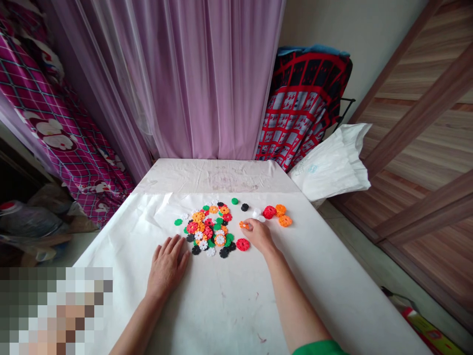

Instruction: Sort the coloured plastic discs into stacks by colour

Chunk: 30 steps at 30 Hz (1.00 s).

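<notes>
My right hand (260,234) pinches an orange snowflake building disc (243,225) just right of the pile. Flat on the table beside the pile's lower left rests my left hand (169,261), fingers spread and holding nothing. The mixed pile of notched plastic discs (209,229) has orange, red, green, black and white pieces. Below the held piece lies a loose red disc (243,244). Beyond my right hand are orange discs (285,221), red discs (269,212) and white discs (257,214), grouped by colour. A black disc (244,207) and a green disc (234,201) lie farther back.
The table (229,305) has a white cover. A white bag (332,162) stands at its far right corner, near a chair draped in red and black cloth (295,108). Purple curtains (210,79) hang behind, and a wooden wardrobe (421,148) is on the right.
</notes>
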Each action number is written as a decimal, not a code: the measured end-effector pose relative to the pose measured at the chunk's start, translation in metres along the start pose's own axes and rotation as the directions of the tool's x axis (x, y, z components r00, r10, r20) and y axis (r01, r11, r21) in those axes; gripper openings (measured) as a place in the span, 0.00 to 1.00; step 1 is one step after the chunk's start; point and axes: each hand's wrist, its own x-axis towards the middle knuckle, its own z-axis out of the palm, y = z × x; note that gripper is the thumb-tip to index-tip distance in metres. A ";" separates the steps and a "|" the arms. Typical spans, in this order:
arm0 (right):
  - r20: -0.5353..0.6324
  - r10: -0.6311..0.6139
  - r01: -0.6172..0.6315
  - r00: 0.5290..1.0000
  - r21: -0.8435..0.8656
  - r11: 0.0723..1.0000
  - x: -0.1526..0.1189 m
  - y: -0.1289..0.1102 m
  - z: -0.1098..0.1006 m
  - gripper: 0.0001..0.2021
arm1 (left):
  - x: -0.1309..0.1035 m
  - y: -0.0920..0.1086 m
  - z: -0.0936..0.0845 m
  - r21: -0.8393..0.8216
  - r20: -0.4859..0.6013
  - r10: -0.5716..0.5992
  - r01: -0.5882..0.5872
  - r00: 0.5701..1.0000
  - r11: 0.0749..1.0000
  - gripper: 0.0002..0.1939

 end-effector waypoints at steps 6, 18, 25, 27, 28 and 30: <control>-0.043 -0.058 0.061 0.997 0.076 0.995 -0.008 0.009 0.011 0.08 | -0.001 0.000 -0.002 0.003 -0.003 0.007 -0.007 1.000 1.000 0.26; 0.145 -0.336 0.358 0.931 -0.182 0.916 -0.042 -0.065 0.021 0.12 | -0.002 -0.001 -0.001 -0.013 -0.035 0.021 -0.022 0.999 1.000 0.25; 0.114 -0.364 0.380 0.925 -0.214 0.900 -0.045 -0.060 0.030 0.09 | -0.002 0.001 -0.003 -0.033 -0.028 0.010 -0.011 1.000 0.999 0.24; 0.104 -0.377 0.391 0.920 -0.207 0.897 -0.045 -0.060 0.030 0.08 | -0.002 0.002 -0.004 -0.036 -0.026 0.012 -0.013 1.000 0.999 0.24; 0.107 -0.381 0.395 0.918 -0.205 0.895 -0.045 -0.060 0.030 0.07 | -0.002 0.002 -0.004 -0.036 -0.022 0.014 -0.015 1.000 0.999 0.24; 0.114 -0.377 0.393 0.919 -0.207 0.896 -0.047 -0.060 0.031 0.07 | -0.002 0.002 -0.004 -0.035 -0.016 0.017 -0.017 1.000 0.999 0.24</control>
